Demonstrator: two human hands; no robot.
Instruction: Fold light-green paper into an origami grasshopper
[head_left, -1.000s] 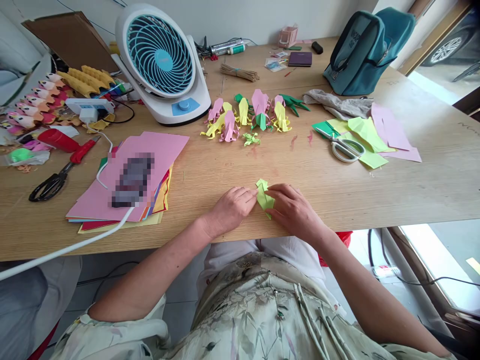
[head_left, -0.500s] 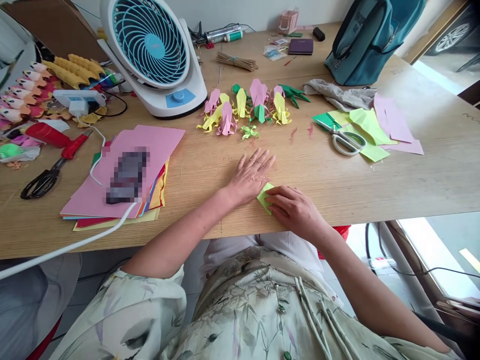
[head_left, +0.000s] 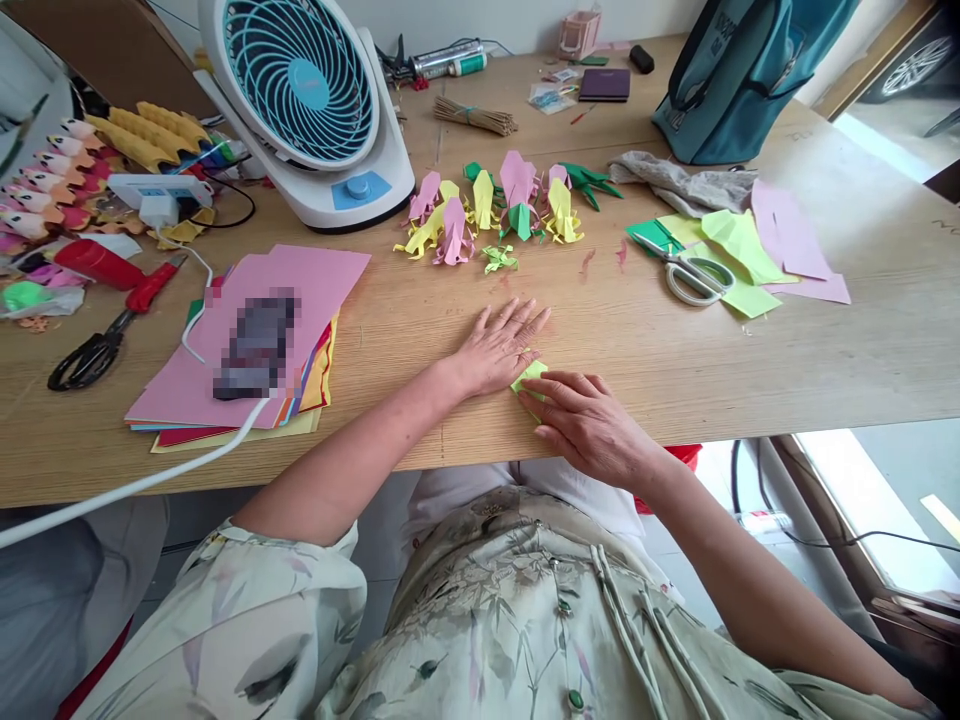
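Note:
A small folded piece of yellow-green paper [head_left: 531, 371] lies on the wooden table near its front edge. My left hand [head_left: 499, 347] rests flat with fingers spread, its heel side against the paper's upper left edge. From the right, my right hand [head_left: 592, 425] reaches over the paper, its fingers stretched out and pressing on the lower right part, which they partly cover. Beyond my hands sit several folded paper figures in pink, yellow and green, the nearest a small light-green figure [head_left: 500, 258].
Left: a stack of coloured paper [head_left: 172, 385] under a blurred phone, black-handled scissors [head_left: 90, 355] and a white fan [head_left: 307, 100]. Right: grey-handled scissors [head_left: 699, 281] on loose paper sheets [head_left: 795, 235], a grey cloth [head_left: 679, 183] and a teal bag [head_left: 739, 90]. A bundle of sticks [head_left: 474, 115] lies behind.
My right hand's fingers have gone from curled at the paper's edge to stretched out over it. My left hand stays nearly in place, flat on the table.

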